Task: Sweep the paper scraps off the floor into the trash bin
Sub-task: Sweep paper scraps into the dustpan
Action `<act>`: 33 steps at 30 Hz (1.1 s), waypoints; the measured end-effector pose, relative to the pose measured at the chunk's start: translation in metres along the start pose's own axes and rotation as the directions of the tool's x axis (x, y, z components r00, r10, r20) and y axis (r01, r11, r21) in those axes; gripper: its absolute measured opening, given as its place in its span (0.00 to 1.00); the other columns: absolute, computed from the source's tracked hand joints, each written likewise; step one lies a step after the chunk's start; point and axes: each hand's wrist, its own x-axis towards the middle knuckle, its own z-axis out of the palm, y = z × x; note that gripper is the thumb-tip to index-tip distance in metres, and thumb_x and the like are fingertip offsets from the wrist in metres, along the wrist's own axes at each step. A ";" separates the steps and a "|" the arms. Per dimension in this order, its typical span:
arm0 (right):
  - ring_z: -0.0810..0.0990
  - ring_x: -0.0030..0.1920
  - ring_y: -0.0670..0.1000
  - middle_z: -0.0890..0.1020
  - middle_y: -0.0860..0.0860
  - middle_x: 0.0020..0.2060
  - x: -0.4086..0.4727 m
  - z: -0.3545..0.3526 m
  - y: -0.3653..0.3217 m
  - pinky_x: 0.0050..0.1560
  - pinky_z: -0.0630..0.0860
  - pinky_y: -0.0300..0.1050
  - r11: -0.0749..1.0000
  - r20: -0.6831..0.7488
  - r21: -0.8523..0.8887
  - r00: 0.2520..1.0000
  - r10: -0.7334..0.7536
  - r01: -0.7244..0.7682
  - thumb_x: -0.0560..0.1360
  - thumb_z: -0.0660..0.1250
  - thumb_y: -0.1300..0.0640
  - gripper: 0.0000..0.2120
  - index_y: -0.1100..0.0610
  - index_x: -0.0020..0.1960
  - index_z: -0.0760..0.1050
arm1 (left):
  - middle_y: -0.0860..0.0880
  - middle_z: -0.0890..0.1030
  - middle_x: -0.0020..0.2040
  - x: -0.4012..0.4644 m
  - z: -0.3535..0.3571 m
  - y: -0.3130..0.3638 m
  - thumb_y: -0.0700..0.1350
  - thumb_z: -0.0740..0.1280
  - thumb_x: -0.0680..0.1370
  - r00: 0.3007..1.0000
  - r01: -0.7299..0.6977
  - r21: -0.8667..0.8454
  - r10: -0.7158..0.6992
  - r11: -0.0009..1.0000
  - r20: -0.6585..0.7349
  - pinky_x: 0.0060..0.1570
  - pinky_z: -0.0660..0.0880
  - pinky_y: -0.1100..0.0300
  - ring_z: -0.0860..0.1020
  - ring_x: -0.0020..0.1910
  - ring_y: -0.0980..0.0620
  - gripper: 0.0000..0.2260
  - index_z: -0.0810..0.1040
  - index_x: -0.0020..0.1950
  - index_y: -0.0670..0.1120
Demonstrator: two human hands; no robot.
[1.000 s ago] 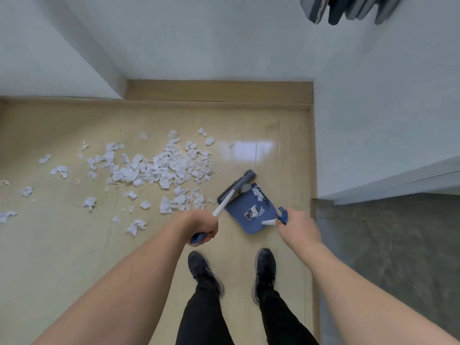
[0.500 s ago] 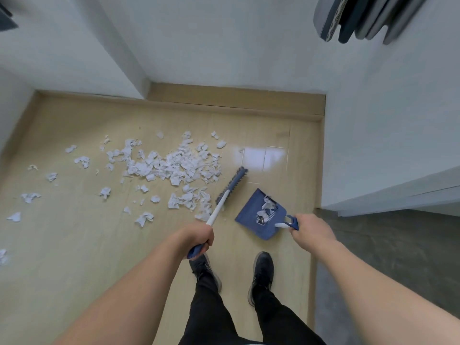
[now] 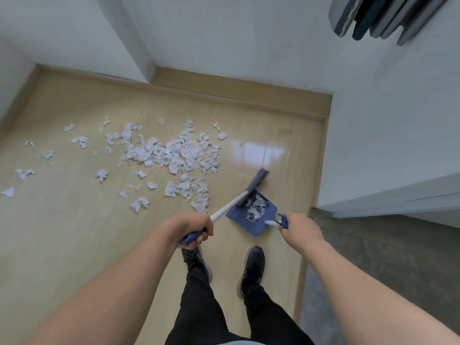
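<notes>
Our left hand [image 3: 193, 229] is wrapped tight round the blue grip of the broom [image 3: 234, 201], white shaft running up and away to the brush head, which sits right at the far mouth of the dustpan [image 3: 251, 215]. Our right hand [image 3: 297, 226] is curled round the dustpan's handle, holding the blue pan tipped down against the floor [image 3: 62, 232]. A few paper scraps [image 3: 171, 154] already lie in the pan, just under the bristles. But look left: the main heap is spread over the floor, thickest at the centre, with stragglers trailing well off to the far left. So we judge we're mid-sweep, a small share gathered and most of the job ahead. No trash bin in view at all. Next, we'd say the brush needs to reach out left behind the nearest clump and draw it back to the pan's lip, the right hand keeping that lip flat on the floor so nothing slips under.
</notes>
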 end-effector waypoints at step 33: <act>0.75 0.40 0.53 0.79 0.51 0.45 -0.012 0.010 0.020 0.38 0.71 0.44 0.999 -0.031 0.014 0.998 0.045 -0.045 0.78 0.61 0.51 0.08 0.54 0.53 0.74 | 0.52 0.73 0.40 -0.004 0.016 0.071 0.43 0.59 0.77 0.873 0.233 0.953 0.391 0.194 -0.293 0.35 0.71 0.62 0.74 0.37 0.54 0.17 0.72 0.65 0.48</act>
